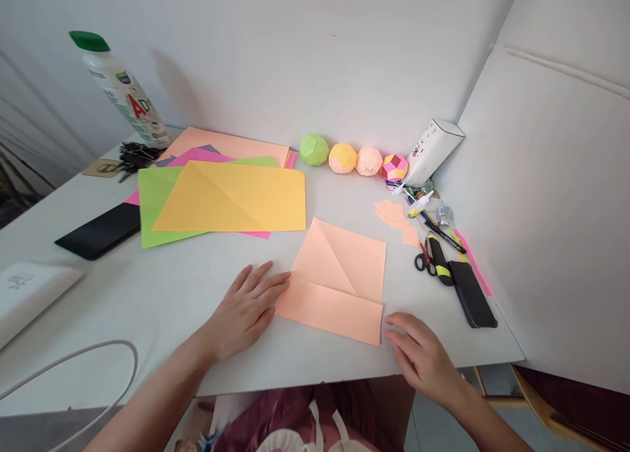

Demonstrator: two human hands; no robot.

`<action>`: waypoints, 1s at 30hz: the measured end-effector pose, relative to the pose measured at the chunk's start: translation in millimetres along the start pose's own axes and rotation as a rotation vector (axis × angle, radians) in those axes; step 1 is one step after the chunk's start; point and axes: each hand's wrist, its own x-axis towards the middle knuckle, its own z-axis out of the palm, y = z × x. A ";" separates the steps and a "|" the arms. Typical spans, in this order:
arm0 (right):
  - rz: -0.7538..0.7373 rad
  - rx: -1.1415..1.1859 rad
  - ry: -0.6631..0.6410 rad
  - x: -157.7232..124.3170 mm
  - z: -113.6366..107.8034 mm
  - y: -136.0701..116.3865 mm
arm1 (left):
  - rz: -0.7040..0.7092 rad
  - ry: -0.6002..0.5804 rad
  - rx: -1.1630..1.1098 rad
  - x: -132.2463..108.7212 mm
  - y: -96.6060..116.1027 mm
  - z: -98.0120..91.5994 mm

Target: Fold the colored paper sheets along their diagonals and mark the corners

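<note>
A peach paper sheet [339, 275] lies on the white desk in front of me, with a diagonal crease and a band folded along its near side. My left hand [249, 308] rests flat with fingers spread, its fingertips at the sheet's left edge. Close to the lower right corner of the sheet is my right hand [418, 350], fingers loosely curved and apart, holding nothing. Whether its fingertips touch the paper edge is hard to make out.
Coloured sheets [236, 196] are stacked at the back left beside a bottle [123, 91]. Several paper balls [342, 158] line the wall. On the right lie peach scraps [396, 221], scissors [424, 260], a cutter [440, 262] and a phone [473, 294]. A white cable [132, 363] loops at the left.
</note>
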 end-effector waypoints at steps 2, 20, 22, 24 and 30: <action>-0.123 0.035 0.010 18.4 12.8 -8.5 | -0.008 -0.016 -0.003 0.6 0.9 -1.2; -0.339 -0.243 -0.564 139.6 79.1 -57.7 | -0.098 -0.076 -0.055 8.1 12.3 -14.9; -0.360 -0.293 -0.549 138.4 80.2 -57.8 | -0.098 -0.068 -0.057 8.0 12.8 -15.2; -0.396 -0.349 -0.529 135.0 80.5 -57.2 | -0.096 -0.061 -0.055 8.0 13.6 -15.6; -0.388 -0.340 -0.513 114.8 68.9 -50.4 | -0.083 -0.052 -0.049 7.9 14.3 -15.8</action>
